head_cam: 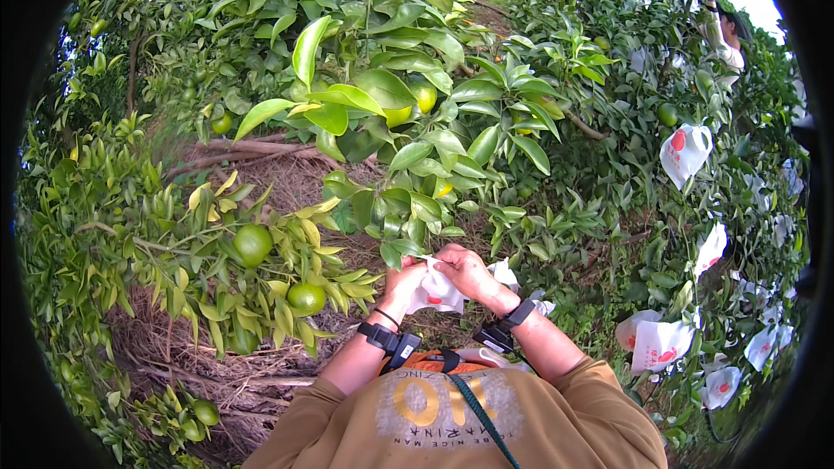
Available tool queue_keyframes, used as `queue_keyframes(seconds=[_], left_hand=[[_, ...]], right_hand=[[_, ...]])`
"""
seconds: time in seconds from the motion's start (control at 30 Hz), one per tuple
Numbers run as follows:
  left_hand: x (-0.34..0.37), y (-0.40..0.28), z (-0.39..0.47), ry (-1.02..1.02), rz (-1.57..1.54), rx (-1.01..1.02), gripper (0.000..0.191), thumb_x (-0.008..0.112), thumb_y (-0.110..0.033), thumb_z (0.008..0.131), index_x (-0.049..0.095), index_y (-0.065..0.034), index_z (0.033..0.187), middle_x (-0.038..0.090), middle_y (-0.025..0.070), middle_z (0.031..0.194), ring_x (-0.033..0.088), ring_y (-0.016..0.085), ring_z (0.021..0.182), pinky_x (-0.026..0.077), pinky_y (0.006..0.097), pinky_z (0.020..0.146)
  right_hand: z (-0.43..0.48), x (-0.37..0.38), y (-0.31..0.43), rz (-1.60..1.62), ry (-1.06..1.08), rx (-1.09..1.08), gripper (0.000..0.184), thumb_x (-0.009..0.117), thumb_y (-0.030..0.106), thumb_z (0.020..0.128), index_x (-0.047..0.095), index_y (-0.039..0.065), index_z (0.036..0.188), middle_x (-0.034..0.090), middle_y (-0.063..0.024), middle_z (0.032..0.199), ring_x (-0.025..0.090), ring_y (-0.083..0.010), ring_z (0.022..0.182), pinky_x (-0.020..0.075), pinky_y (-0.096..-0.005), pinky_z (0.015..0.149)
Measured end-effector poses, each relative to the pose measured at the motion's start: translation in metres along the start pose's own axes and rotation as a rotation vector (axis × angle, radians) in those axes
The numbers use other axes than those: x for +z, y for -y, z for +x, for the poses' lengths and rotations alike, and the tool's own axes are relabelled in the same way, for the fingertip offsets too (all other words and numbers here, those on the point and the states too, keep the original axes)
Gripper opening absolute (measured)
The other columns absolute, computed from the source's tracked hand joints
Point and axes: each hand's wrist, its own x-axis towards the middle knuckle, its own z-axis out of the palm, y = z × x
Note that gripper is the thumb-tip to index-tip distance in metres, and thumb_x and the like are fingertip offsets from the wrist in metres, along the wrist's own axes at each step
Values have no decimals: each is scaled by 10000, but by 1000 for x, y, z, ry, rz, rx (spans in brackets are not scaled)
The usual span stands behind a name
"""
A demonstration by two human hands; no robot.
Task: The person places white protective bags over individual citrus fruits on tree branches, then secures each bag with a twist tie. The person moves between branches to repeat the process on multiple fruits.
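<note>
Both my hands meet at the top of a white fruit bag (438, 291) with a red print, just below a leafy citrus branch (417, 202). My left hand (404, 281) pinches the bag's upper left edge. On the other side, my right hand (466, 270) grips its gathered top, thumb and fingers closed together. Whatever is inside the bag is hidden, and leaves hang right over my fingertips. Another white bag (505, 273) shows partly behind my right wrist. Higher on the branch, a yellow-green citrus fruit (425, 96) peeks out between leaves.
Green citrus fruits (253, 245) hang on a branch to my left. At right, several white bags (663, 345) cover fruit on a dense tree. A person (726, 42) reaches up among leaves at the far upper right. Dry straw (228, 365) and cut branches (260, 150) lie on the ground.
</note>
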Motion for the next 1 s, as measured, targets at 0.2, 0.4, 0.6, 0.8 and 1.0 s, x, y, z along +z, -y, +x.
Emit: queue_keyframes(seconds=[0.2,0.4,0.6,0.8,1.0], left_hand=[[-9,15,5,73,-123,16,100,625,1,803,648,9,900,642,37,773,603,111,650,483,227,599],[-13,29,4,120,-419,78,207,556,-33,866,584,-4,1070,639,81,984,626,169,869,499,278,767],[-14,41,4,175,-663,-106,228,462,-148,934,562,-16,1090,637,84,1020,613,193,928,478,319,841],[-11,48,6,-9,-614,-46,183,501,-147,935,575,-52,1073,629,58,986,614,170,881,474,280,788],[-11,42,-1,71,-579,41,230,464,-188,956,546,-44,1117,615,78,1051,589,185,972,459,334,884]], right_hand=[[18,4,1,80,24,136,121,663,67,775,665,31,890,632,-80,745,617,-192,681,492,-312,643],[33,4,0,83,111,265,157,698,58,725,665,36,877,632,-53,707,589,-120,646,485,-272,620],[34,1,1,-18,143,66,169,718,82,717,699,42,880,664,-82,758,629,-160,677,502,-292,636],[30,-2,3,14,148,117,162,723,87,731,695,47,885,654,-76,746,621,-147,662,499,-285,616],[28,-4,2,23,134,100,165,728,78,732,684,42,887,637,-57,724,600,-123,647,488,-270,602]])
